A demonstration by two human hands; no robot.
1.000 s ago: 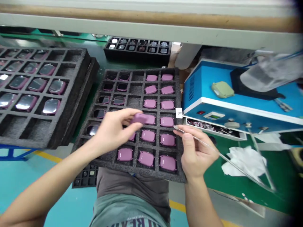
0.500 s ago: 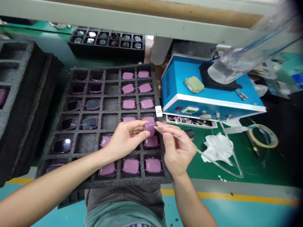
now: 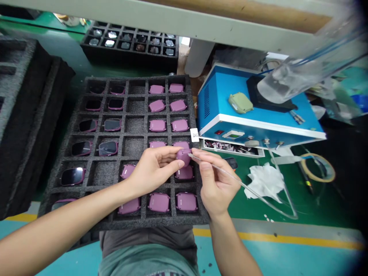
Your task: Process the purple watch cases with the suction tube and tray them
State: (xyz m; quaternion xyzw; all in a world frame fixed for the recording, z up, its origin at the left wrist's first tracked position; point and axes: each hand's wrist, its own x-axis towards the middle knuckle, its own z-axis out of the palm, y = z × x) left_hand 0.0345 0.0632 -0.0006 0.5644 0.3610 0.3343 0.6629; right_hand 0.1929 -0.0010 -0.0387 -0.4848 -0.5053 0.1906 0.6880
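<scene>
Between thumb and fingers, my left hand point(image 3: 156, 166) pinches a purple watch case point(image 3: 183, 156) above the right side of a black foam tray point(image 3: 133, 147). My right hand point(image 3: 217, 180) grips a thin tool point(image 3: 211, 165) like a pen, with a clear tube point(image 3: 270, 205) running from it. The tool's tip meets or nearly meets the right edge of the case; exact contact is too small to tell. More purple cases point(image 3: 159, 202) lie in the tray's right columns, and dark-screened watch faces point(image 3: 73, 176) in its left ones. My left forearm hides some lower compartments.
A blue machine point(image 3: 258, 126) stands at the right, with a green watch case point(image 3: 240, 102) on top and a shallow box of small parts point(image 3: 230, 147) beneath. Crumpled white tissue point(image 3: 265, 181) and a tape roll point(image 3: 322, 168) lie beside it. Stacked foam trays point(image 3: 23, 134) rise at left.
The view has shifted slightly. Both hands keep the same hold, and the purple case seems turned a little, with the tool's tip still at its edge.
</scene>
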